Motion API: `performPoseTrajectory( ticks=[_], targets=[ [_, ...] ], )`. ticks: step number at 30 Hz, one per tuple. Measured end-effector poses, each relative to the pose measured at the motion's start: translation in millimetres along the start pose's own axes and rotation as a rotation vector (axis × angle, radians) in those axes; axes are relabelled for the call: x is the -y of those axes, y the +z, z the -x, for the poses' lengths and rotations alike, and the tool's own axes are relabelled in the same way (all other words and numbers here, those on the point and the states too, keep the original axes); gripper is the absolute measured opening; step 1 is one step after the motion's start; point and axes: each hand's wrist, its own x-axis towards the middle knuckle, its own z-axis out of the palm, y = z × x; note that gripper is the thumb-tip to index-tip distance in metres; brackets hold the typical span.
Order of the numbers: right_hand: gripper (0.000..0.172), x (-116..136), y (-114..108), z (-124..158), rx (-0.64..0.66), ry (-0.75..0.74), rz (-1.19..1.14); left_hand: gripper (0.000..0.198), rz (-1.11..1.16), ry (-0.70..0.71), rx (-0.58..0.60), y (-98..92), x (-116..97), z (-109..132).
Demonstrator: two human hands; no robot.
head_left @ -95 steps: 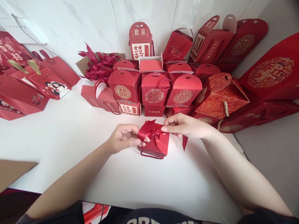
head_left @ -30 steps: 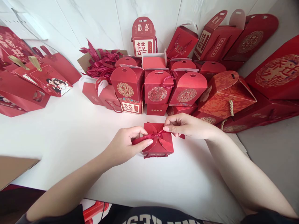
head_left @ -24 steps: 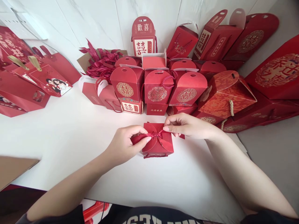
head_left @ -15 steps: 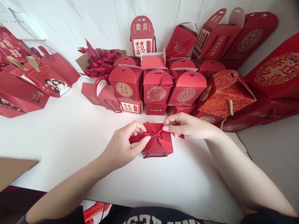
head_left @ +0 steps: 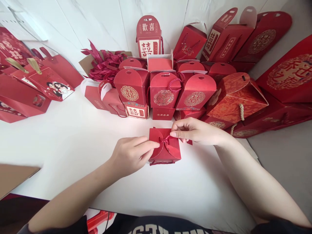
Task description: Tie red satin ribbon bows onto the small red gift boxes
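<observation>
A small red gift box (head_left: 168, 151) with scalloped top flaps stands on the white table (head_left: 73, 146) in front of me. A dark red ribbon (head_left: 163, 140) is knotted across its top. My left hand (head_left: 133, 154) is closed, its fingers pinched on the ribbon's left end beside the box. My right hand (head_left: 192, 131) pinches the ribbon's right end at the box's far right corner; a ribbon tail shows under that hand.
Behind the box stands a dense row of red gift boxes (head_left: 164, 91) and larger red bags (head_left: 285, 78) along the wall. A pile of dark red ribbons (head_left: 104, 65) lies at the back left. More red bags (head_left: 36, 84) lie at the left. A brown cardboard edge (head_left: 14, 177) juts in at lower left.
The loose ribbon loop on the box has been drawn tight into a small knot. My left hand has closed its fingers over the left ribbon end; my right hand has held still.
</observation>
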Motion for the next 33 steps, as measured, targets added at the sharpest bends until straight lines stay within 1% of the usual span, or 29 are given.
performPoseTrajectory(
  ticks=[2, 4, 6, 10, 14, 15, 16, 18, 19, 21, 22, 23, 24, 26, 28, 29, 30, 31, 33],
  targets=[
    [0.036, 0.4, -0.5, 0.3, -0.001, -0.001, 0.007, 0.024, -0.072, 0.101, -0.035, -0.6, 2.8, 2.1],
    [0.036, 0.1, -1.2, 0.2, 0.001, -0.003, 0.014, 0.028, -0.108, 0.151, -0.047, -1.8, 5.5, 3.4],
    [0.036, -0.7, -2.0, 0.1, 0.002, -0.006, 0.019, 0.030, -0.095, 0.134, -0.040, -3.2, 8.0, 3.9],
    [0.036, -2.0, -4.8, 1.1, -0.022, -0.002, 0.020, 0.025, 0.012, 0.011, 0.031, -6.7, 10.8, 2.1],
    [0.035, 0.5, -7.4, 4.1, -0.032, -0.029, 0.035, 0.023, 0.049, -0.023, 0.059, -13.7, 5.9, -2.5],
    [0.034, 1.5, -7.5, 4.8, -0.020, -0.035, 0.034, 0.023, 0.108, -0.074, 0.091, -16.3, 3.6, -4.0],
    [0.034, 2.5, -7.3, 5.4, -0.005, -0.038, 0.031, 0.021, 0.209, -0.159, 0.154, -19.1, 1.4, -5.8],
    [0.033, 4.0, -6.5, 6.0, 0.023, -0.034, 0.026, 0.011, 0.502, -0.420, 0.332, -24.4, -1.9, -10.0],
    [0.033, 4.5, -5.9, 6.1, 0.034, -0.031, 0.026, 0.016, 0.652, -0.576, 0.409, -26.4, -2.6, -12.3],
    [0.033, 4.8, -4.9, 6.0, 0.041, -0.026, 0.029, 0.040, 0.859, -0.853, 0.520, -28.2, -1.4, -16.8],
    [0.034, 4.6, -4.5, 5.8, 0.039, -0.024, 0.028, 0.053, 0.904, -0.953, 0.569, -28.0, 0.3, -18.8],
    [0.034, 4.4, -4.3, 5.7, 0.034, -0.022, 0.030, 0.063, 0.922, -1.019, 0.629, -27.3, 2.5, -20.7],
    [0.034, 4.1, -4.1, 5.6, 0.028, -0.021, 0.036, 0.070, 0.927, -1.054, 0.706, -26.2, 5.0, -22.3],
    [0.033, 3.5, -3.9, 5.4, 0.015, -0.024, 0.055, 0.075, 0.953, -1.068, 0.865, -23.9, 10.2, -25.0],
    [0.032, 3.0, -3.4, 5.1, 0.003, -0.035, 0.085, 0.071, 1.005, -1.056, 0.991, -22.2, 14.8, -26.8],
    [0.031, 2.8, -3.1, 4.9, -0.001, -0.043, 0.100, 0.068, 1.041, -1.039, 1.034, -21.7, 16.8, -27.3],
    [0.030, 2.7, -2.6, 4.6, -0.002, -0.053, 0.113, 0.065, 1.084, -1.012, 1.051, -21.5, 18.5, -27.4],
    [0.029, 2.7, -2.1, 4.4, -0.002, -0.062, 0.125, 0.061, 1.128, -0.985, 1.042, -21.4, 20.1, -27.2],
    [0.030, 2.8, -0.7, 3.7, -0.016, -0.082, 0.156, 0.052, 1.216, -0.971, 0.982, -21.5, 22.4, -26.0]
  ],
)
